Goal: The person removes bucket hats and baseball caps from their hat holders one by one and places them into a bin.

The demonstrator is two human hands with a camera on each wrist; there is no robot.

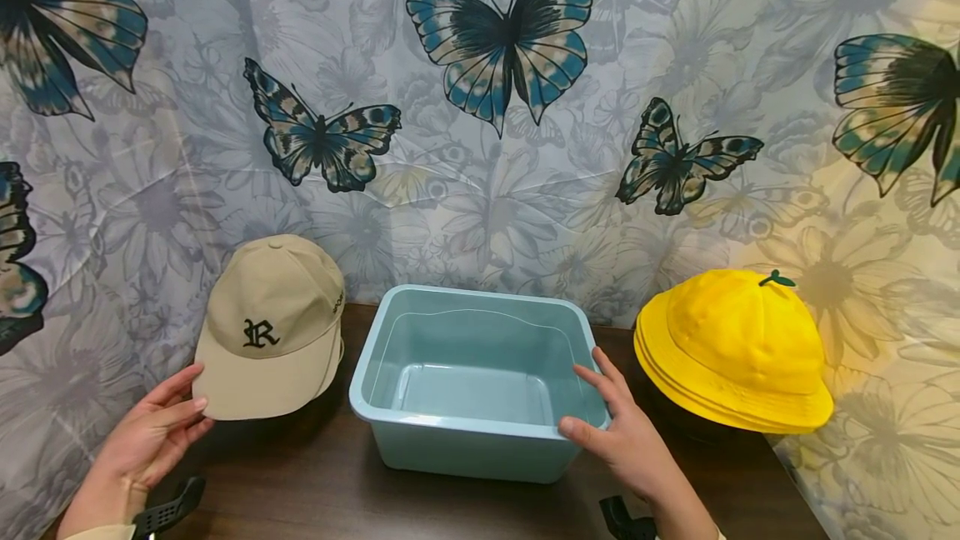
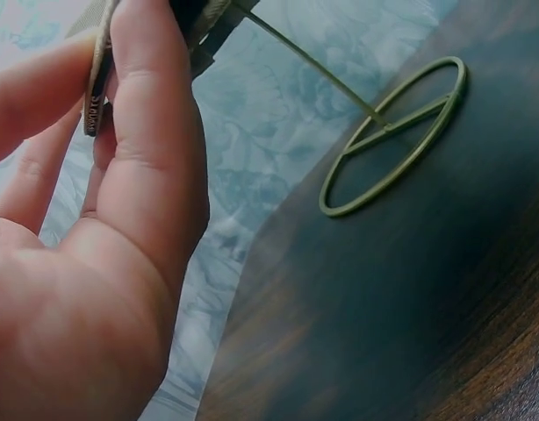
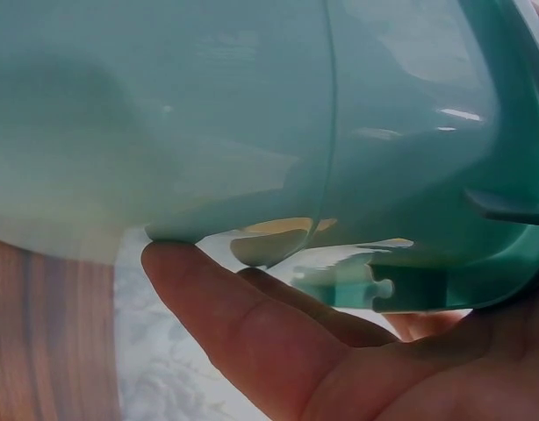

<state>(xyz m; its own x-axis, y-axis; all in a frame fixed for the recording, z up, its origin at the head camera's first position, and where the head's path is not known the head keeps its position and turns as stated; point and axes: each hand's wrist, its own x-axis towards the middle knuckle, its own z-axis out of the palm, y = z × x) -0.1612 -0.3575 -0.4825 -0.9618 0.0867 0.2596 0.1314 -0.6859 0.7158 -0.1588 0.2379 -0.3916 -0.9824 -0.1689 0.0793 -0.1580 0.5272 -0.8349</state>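
A beige baseball cap [image 1: 273,298] with a dark embroidered letter sits raised at the left; a second brim shows behind its edge. My left hand [image 1: 153,436] pinches the near left edge of its brim [image 2: 96,83] between thumb and fingers. In the left wrist view, a gold-coloured stand base [image 2: 410,117] with a thin post is below the cap. A light blue plastic tub [image 1: 472,452] stands in the middle with nothing inside. My right hand [image 1: 626,432] grips its right rim near the front corner, and a fingertip [image 3: 177,254] touches the wall. Some right fingers are hidden.
Yellow brimmed hats [image 1: 742,340], layered together, sit raised at the right, a green sprout on top. A dark wooden table [image 1: 300,490] bears everything. Behind it hangs a grey floral cloth [image 1: 480,215] with butterflies. A black wrist strap [image 1: 171,511] is on my left arm.
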